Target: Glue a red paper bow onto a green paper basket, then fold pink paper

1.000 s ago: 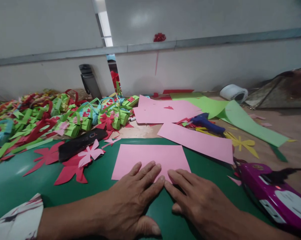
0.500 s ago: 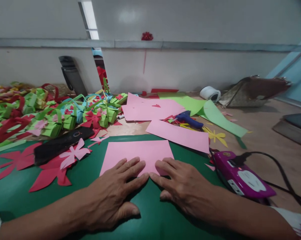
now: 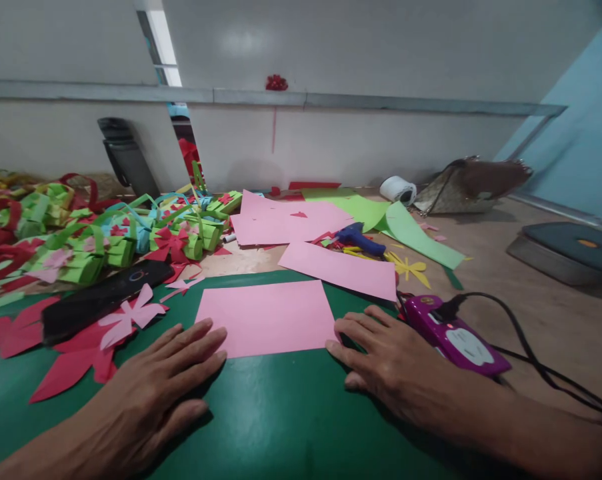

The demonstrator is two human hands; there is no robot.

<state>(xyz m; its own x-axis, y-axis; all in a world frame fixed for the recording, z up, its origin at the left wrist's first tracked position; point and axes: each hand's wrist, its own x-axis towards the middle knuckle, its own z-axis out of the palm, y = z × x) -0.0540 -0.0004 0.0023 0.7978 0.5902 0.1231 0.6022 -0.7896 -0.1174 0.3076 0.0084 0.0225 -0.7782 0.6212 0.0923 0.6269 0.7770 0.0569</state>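
A rectangular sheet of pink paper [image 3: 273, 317] lies flat on the green mat [image 3: 275, 413] in front of me. My left hand [image 3: 163, 380] rests with fingers stretched out, the fingertips on the sheet's near left corner. At the near right corner, my right hand [image 3: 385, 363] touches the edge with its fingertips, fingers apart. Neither hand grips anything. Just beyond the sheet is a pink paper strip [image 3: 341, 270]. Left of it lie a black phone [image 3: 103, 300], a pink paper flower [image 3: 131, 317] and red paper flowers [image 3: 75, 360].
Several green paper baskets [image 3: 81, 263] crowd the left back. Behind the sheet lie larger pink paper [image 3: 285, 220], a blue glue gun [image 3: 361, 239] and green paper [image 3: 421, 237]. A purple power strip [image 3: 455, 337] with black cables sits right. A bottle [image 3: 128, 160] stands by the wall.
My hands have slid apart from the middle of the sheet's near edge to its two near corners. The camera view has shifted slightly to the right.
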